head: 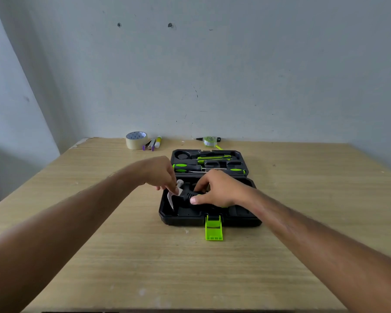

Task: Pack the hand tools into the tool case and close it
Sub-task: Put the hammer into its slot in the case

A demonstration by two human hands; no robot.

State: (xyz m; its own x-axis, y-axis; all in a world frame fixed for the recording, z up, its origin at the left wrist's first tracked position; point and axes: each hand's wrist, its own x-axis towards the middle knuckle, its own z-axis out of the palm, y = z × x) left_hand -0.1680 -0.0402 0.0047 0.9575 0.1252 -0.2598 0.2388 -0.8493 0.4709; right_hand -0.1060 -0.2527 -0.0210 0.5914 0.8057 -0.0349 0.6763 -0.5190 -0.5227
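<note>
A black tool case [242,219] lies open at the centre of a wooden counter [122,245], its green latch [213,229] hanging toward six o'clock. Both hands meet over the near half. The right hand [219,190] has its fingers closed around a hammer [186,195] by the handle; the left hand [159,172] pinches the steel head with its fingertips. The far half, at twelve o'clock, holds green-handled screwdrivers [185,167]. Beyond, at eleven o'clock, sits a tape roll [136,140]; a tape measure [209,141] lies by the wall.

Black tool case [167,214], lime-green latch [213,231]
</note>
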